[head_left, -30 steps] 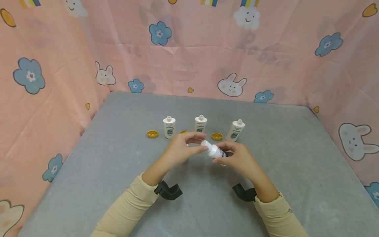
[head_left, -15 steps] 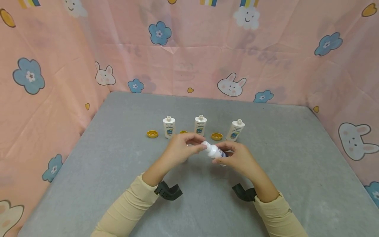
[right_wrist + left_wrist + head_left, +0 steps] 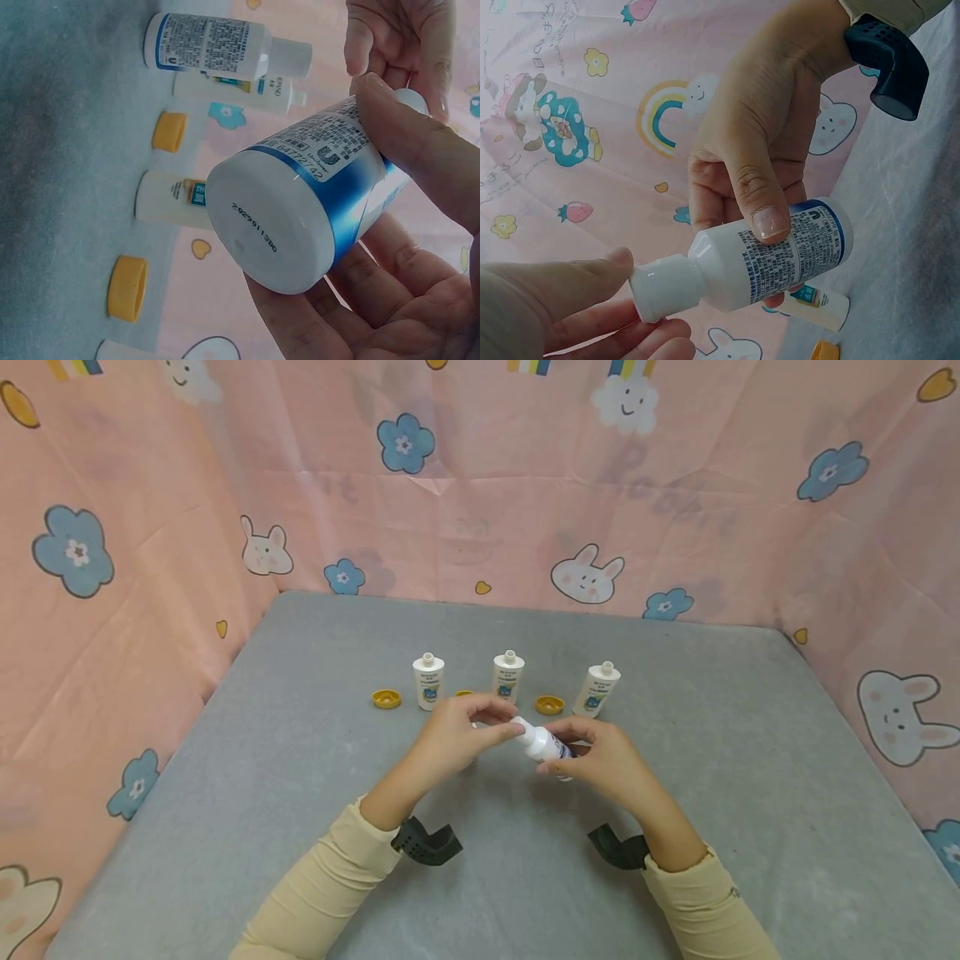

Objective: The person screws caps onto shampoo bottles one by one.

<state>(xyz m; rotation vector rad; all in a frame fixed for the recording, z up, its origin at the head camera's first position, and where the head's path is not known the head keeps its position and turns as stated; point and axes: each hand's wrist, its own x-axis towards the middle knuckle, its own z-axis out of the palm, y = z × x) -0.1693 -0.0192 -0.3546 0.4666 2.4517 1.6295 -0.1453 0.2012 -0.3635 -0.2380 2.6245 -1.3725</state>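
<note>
My right hand (image 3: 609, 768) grips a small white bottle (image 3: 546, 745) with a blue-edged, printed label, thumb on one side and fingers on the other. It is held tilted above the table, its base facing the right wrist camera. At its upper end, my left hand (image 3: 459, 735) pinches the white cap (image 3: 666, 289) between thumb and fingertips. The cap sits on the bottle's neck. A similar white capped bottle (image 3: 214, 46) stands on the table in the right wrist view; in the head view the left hand mostly hides it.
Behind the hands, three uncapped white bottles stand in a row: left (image 3: 429, 683), middle (image 3: 509, 675) and right (image 3: 597, 690). Yellow caps lie near them, one at left (image 3: 386, 699), one partly hidden (image 3: 465, 694), one at right (image 3: 550, 705). A pink patterned cloth (image 3: 480, 510) surrounds the grey table (image 3: 300, 760).
The left thumb and fingertips have shifted slightly around the cap. The right hand and its bottle have stayed in nearly the same place.
</note>
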